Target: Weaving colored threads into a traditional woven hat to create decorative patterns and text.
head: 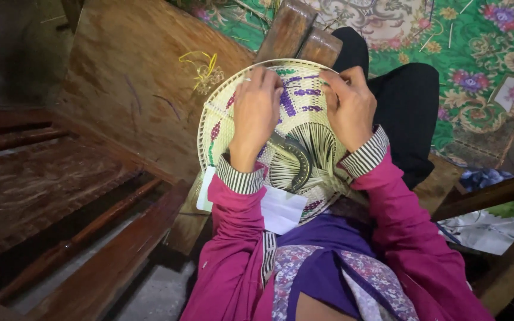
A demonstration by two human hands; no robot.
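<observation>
A round woven hat (218, 128) of pale straw with purple, pink and green patterns rests on my lap, tilted toward me. My left hand (256, 110) lies on its upper part with the fingers curled over the weave near the rim. My right hand (347, 104) grips the far rim beside the purple pattern. Loose straw strands fan out around a dark curved piece (300, 166) at the hat's middle. A white sheet of paper (281, 209) sticks out below the hat. Both sleeves are magenta with striped cuffs.
A slanted wooden board (138, 89) stands to the left with a bundle of yellow strands (202, 66) on it. Dark wooden slats (60, 196) fill the left side. A green floral mat (471, 53) covers the floor at the right. Two wooden blocks (301, 35) stand beyond the hat.
</observation>
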